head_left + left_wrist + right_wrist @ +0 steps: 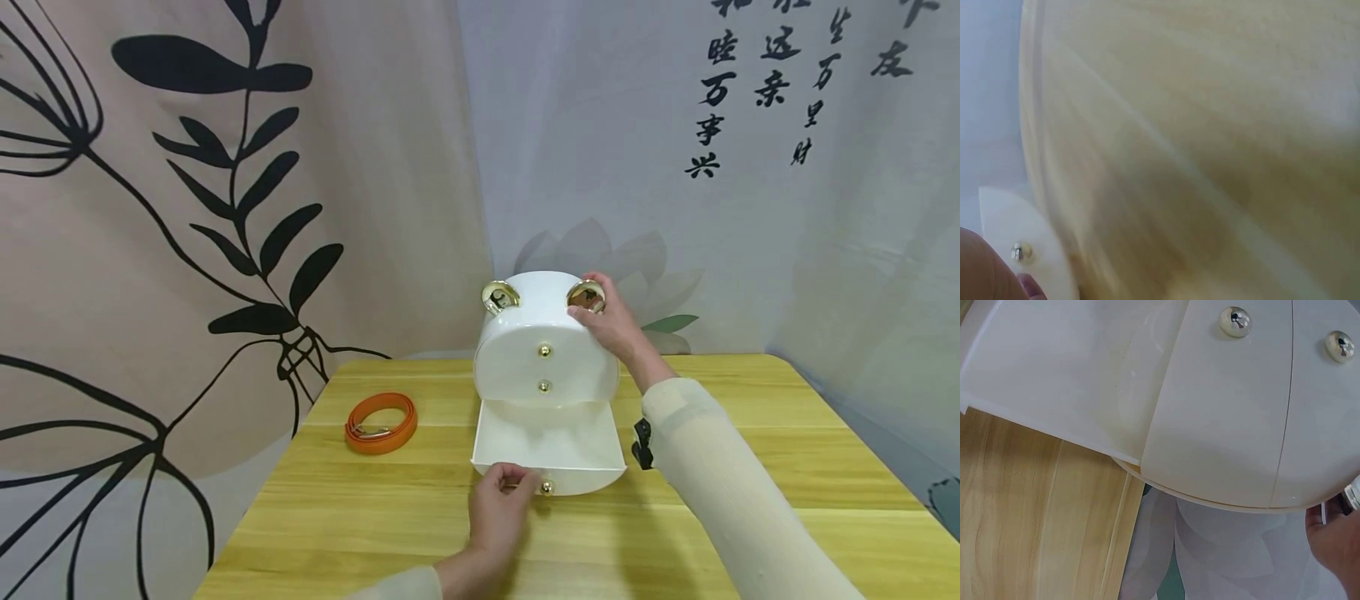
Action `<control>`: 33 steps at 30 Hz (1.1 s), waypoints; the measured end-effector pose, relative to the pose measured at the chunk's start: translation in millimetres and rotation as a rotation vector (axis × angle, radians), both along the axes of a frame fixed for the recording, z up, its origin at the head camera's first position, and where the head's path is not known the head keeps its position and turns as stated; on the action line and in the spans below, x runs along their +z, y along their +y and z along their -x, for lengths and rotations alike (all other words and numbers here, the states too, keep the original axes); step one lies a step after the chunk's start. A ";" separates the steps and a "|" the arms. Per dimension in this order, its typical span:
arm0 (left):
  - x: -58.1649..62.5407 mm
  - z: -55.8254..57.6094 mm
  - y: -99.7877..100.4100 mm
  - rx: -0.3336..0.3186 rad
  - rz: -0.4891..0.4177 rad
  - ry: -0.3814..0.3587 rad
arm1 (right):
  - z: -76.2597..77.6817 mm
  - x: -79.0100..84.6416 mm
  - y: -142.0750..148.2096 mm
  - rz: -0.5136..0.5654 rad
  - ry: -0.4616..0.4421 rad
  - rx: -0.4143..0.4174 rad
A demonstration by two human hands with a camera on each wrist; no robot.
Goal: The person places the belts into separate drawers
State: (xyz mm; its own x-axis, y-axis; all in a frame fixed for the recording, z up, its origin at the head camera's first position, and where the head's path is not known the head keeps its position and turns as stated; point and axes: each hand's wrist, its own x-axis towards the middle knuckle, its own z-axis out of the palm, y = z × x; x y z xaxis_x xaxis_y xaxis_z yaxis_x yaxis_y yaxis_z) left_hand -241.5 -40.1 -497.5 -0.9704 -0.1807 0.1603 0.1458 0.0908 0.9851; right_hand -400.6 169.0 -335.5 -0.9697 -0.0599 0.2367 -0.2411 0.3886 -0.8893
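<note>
We found the white drawer cabinet standing near the far edge of the wooden table, to the right of a coiled orange strap that lay flat, well apart from it, with a metal clasp showing inside the coil. Its bottom drawer stood extended toward the person, while the two upper drawer fronts sat flush, one above the other, each bearing a round gold knob.

We recorded the left hand gripping the top edge of the bottom drawer's front panel, just left of that panel's gold knob. The right hand grasped the right gold ear on top of the cabinet, its thumb on the near side; the left gold ear stood untouched.

Both arms wore cream sleeves. Behind the table we noted a fabric backdrop printed with dark leaves, a pale lotus and black Chinese characters.
</note>
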 end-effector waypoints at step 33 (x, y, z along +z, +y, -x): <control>52.2 55.3 -76.2 -0.006 0.003 -0.005 | 0.2 0.1 -0.4 -0.007 0.007 -0.006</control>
